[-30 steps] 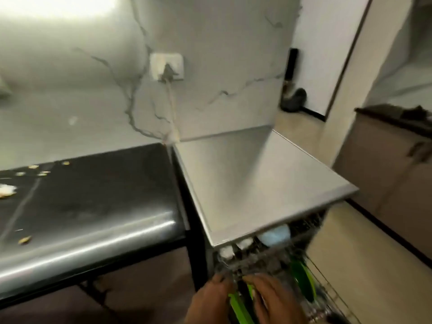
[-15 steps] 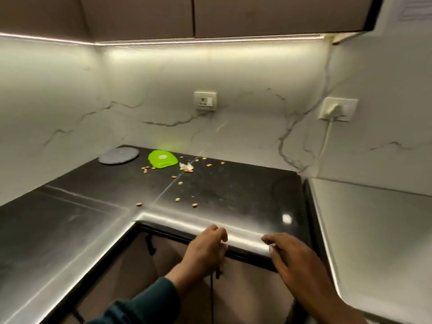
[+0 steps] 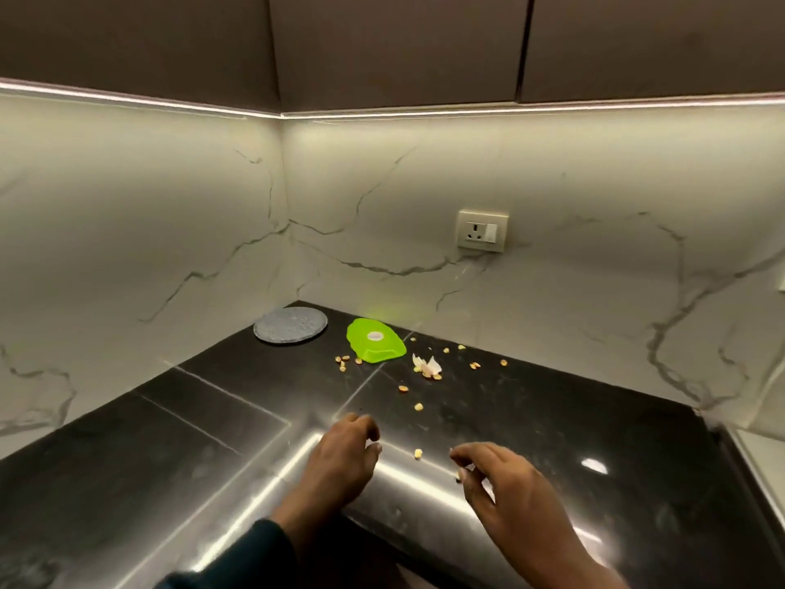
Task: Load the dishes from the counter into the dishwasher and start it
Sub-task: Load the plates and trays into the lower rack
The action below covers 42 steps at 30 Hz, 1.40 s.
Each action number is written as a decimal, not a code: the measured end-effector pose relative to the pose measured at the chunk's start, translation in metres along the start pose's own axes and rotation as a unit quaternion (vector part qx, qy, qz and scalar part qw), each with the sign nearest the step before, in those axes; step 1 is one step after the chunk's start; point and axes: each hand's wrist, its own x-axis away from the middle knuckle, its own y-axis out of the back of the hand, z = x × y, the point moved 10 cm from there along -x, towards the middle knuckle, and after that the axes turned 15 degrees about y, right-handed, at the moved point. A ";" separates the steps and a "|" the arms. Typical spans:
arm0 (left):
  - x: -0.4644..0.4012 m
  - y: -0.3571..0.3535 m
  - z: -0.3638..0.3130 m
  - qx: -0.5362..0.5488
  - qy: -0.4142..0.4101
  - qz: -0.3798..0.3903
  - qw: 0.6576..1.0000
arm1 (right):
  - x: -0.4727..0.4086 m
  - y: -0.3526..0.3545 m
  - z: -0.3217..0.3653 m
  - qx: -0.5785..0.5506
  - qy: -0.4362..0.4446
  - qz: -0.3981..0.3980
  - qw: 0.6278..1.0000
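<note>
A bright green plastic dish [image 3: 374, 340] lies upside down near the back of the black counter [image 3: 204, 423]. Left of it, in the corner, sits a round grey plate [image 3: 291, 325]. My left hand [image 3: 342, 459] hovers over the counter's front part with loosely curled fingers and holds nothing. My right hand [image 3: 505, 482] is beside it, to the right, fingers relaxed and empty. Both hands are well short of the two dishes. The dishwasher is out of view.
Corn kernels [image 3: 418, 406] and a garlic peel [image 3: 427, 365] are scattered over the counter between my hands and the green dish. A marble backsplash with a wall socket [image 3: 482, 231] rises behind. Dark cabinets hang overhead. A pale surface [image 3: 764, 452] adjoins at the far right.
The view swung left from the dishwasher rack to the counter corner. Both hands left the rack and moved forward from the counter's front edge to above its surface.
</note>
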 end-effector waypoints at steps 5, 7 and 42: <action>-0.062 0.012 0.040 0.004 0.025 -0.012 1.000 | -0.060 -0.054 -0.028 -0.021 -0.020 0.002 1.000; -0.083 0.012 0.056 0.009 0.036 -0.015 0.999 | -0.085 -0.080 -0.045 -0.018 -0.030 0.021 0.999; -0.349 -0.053 0.160 -0.013 0.210 -0.025 0.977 | -0.329 -0.420 -0.283 0.107 -0.222 0.395 0.885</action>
